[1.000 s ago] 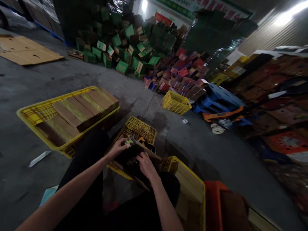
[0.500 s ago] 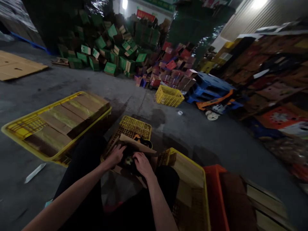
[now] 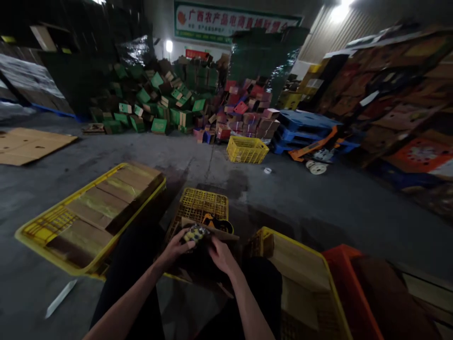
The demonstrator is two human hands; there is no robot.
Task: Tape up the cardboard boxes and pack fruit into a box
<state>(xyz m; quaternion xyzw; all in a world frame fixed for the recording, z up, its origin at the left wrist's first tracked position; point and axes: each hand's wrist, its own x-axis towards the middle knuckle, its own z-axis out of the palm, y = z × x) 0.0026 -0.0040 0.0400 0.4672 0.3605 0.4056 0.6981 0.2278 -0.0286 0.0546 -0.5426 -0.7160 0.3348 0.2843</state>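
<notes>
My left hand [image 3: 175, 248] is closed round a small yellow and dark patterned object [image 3: 196, 233], held over my lap. My right hand [image 3: 221, 256] rests just right of it, fingers curled onto a dark flat cardboard piece [image 3: 208, 229] lying across an upturned yellow crate [image 3: 203, 204]. An orange and black tool [image 3: 215, 223] lies on that crate beyond my fingers. What the dark item under my right hand is stays unclear in the dim light.
A yellow crate [image 3: 42, 236] of flattened brown cardboard sits at my left. Another yellow crate [image 3: 311, 283] and an orange crate [image 3: 339, 264] are at my right. Farther off stand a yellow basket [image 3: 247, 149], blue pallets [image 3: 304, 123], and heaps of green and red boxes [image 3: 159, 104].
My head has tipped up, so the far wall and sign show. My left hand lifted the small patterned object; my right hand stays on the cardboard.
</notes>
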